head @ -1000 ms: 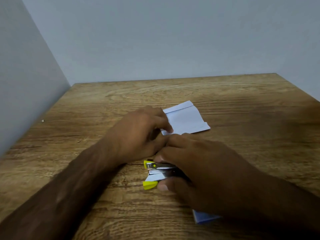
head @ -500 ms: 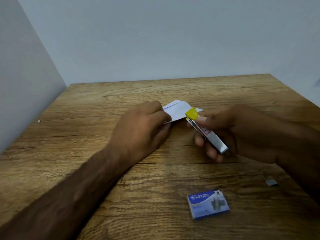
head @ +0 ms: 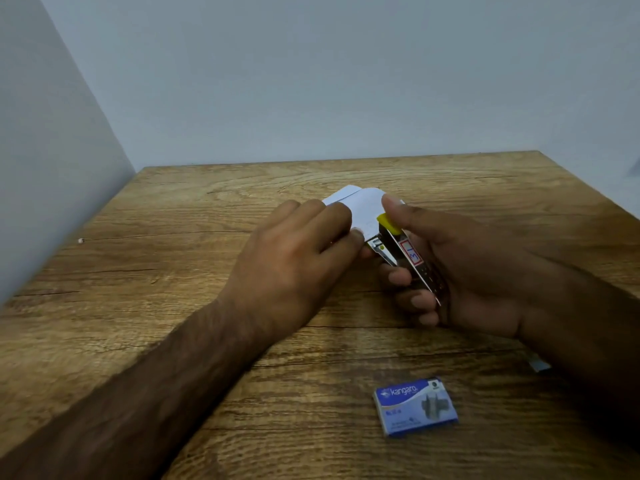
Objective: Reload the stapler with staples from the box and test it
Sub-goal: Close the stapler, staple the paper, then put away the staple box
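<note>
Both forearms are bare from the near edge of the view up to the wrists, with no sleeve showing. Fine hair lies along the left forearm [head: 166, 372]. The left hand [head: 294, 258] and the right hand [head: 460, 271] are bare: no glove, ring, watch or band can be seen. Short, plain nails show on the right fingertips [head: 414, 301] and thumb.

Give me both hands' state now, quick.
Left hand: closed, pinching the folded white paper.
Right hand: closed around the yellow-tipped silver metal stapler, thumb on its yellow tip.
</note>
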Motion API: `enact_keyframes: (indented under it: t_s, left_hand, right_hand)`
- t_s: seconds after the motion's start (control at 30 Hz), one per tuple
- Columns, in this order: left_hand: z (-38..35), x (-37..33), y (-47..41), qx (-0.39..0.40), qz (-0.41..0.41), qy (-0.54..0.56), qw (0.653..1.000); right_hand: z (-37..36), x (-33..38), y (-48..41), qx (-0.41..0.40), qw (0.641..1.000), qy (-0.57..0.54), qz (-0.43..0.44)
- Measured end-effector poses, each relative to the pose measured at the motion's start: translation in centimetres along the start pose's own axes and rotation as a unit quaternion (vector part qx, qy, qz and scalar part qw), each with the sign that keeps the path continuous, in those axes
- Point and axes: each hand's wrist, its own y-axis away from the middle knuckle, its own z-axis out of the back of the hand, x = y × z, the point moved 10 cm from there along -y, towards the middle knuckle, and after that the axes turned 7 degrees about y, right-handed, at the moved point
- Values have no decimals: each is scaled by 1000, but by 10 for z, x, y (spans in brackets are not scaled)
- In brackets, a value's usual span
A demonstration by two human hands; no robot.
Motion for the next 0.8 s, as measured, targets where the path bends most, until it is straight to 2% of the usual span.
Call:
enact_keyframes:
  t_s: [0.3, 0.8]
  left_hand:
    - [2, -11, -2, -15, -19, 20, 1000]
    - [4, -8, -1, -38, 1, 56, 998]
  right_hand:
    - [2, 1, 1, -25, 999, 10, 18]
    - [4, 11, 2, -84, 993, -10, 88]
